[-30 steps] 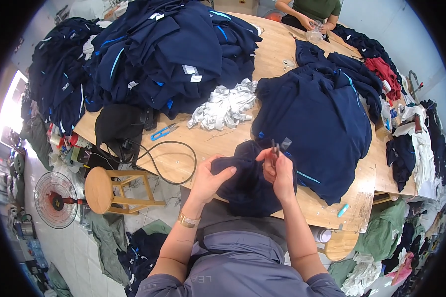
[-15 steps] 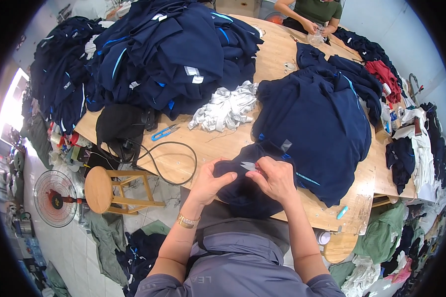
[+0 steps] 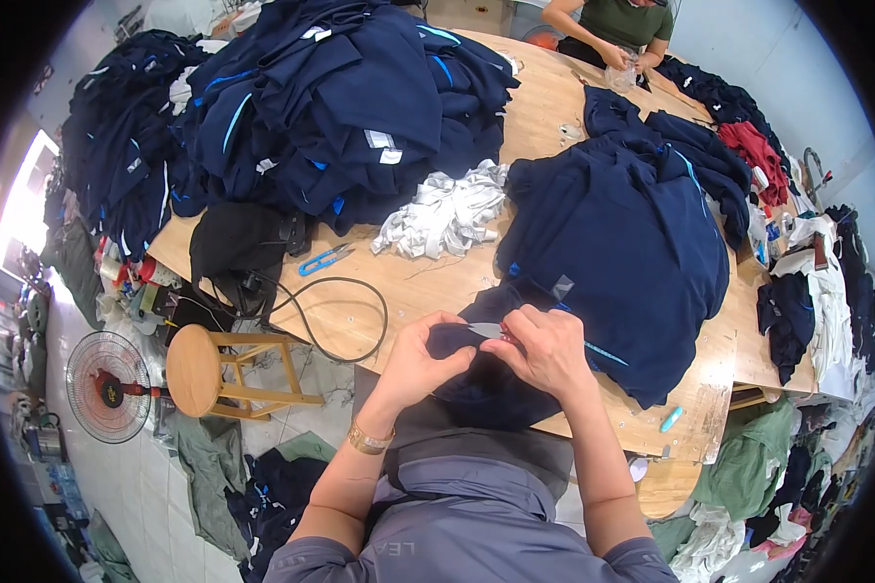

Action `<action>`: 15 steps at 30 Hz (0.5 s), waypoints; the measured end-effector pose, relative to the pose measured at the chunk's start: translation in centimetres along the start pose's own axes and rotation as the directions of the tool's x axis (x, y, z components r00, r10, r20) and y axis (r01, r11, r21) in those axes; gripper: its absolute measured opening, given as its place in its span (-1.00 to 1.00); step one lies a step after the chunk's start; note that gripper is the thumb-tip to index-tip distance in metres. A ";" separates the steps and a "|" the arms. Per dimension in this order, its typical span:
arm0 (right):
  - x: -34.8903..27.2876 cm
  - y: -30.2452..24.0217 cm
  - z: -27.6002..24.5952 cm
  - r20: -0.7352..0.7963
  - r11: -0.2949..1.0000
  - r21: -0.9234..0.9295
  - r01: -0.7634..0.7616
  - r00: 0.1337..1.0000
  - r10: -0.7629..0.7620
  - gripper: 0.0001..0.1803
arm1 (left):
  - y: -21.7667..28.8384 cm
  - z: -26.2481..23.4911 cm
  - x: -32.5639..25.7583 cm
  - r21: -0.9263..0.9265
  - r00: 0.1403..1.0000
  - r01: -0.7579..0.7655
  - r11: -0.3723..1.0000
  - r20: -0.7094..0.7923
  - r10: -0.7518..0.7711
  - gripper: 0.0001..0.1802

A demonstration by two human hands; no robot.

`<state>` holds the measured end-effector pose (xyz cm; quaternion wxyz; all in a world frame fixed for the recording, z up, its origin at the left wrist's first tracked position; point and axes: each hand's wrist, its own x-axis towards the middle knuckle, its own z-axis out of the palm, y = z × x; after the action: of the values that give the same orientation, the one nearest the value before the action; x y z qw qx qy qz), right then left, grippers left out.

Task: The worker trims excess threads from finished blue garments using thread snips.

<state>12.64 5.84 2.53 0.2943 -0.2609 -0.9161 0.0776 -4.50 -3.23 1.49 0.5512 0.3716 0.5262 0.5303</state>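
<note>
At the table's near edge, my left hand (image 3: 422,361) grips a fold of a navy garment (image 3: 491,396) between thumb and fingers. My right hand (image 3: 546,352) is closed around a pair of thread snips (image 3: 484,330). Their silver blades point left, over the cloth close to my left fingertips; the handles are hidden in my palm. The garment hangs down over the edge towards my lap. Just beyond my right hand lies a broad heap of navy garments (image 3: 622,253) with light blue trim.
A large navy pile (image 3: 321,117) fills the far left of the table (image 3: 437,291). White strips (image 3: 447,212), blue snips (image 3: 323,260), a black cap (image 3: 231,243) and a cable (image 3: 384,325) lie nearer. A co-worker's hands (image 3: 620,60) hold clear plastic. A stool (image 3: 192,371) and fan (image 3: 109,384) stand left.
The snips' blades, apart half a second ago, now look closed together. My left fingers have curled further over the cloth, and the hands have shifted slightly.
</note>
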 end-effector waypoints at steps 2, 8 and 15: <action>0.2 0.0 -0.3 0.024 0.999 -0.020 0.024 0.999 -0.024 -0.58 | 0.1 0.1 0.0 0.044 0.999 -0.032 0.999 -0.002 0.033 -0.76; 0.2 0.3 -0.8 0.035 0.998 -0.044 0.052 0.998 -0.050 -0.57 | 0.4 0.4 -0.1 0.041 0.999 -0.019 0.999 -0.032 0.020 -0.75; 0.2 0.5 -0.5 0.042 0.996 -0.027 0.082 0.996 -0.081 -0.57 | 0.4 0.6 0.0 0.040 1.000 -0.020 0.999 -0.016 0.020 -0.75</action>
<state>13.00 6.37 2.93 0.2745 -0.2256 -0.9330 0.0577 -4.05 -3.08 2.01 0.5341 0.3834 0.5373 0.5282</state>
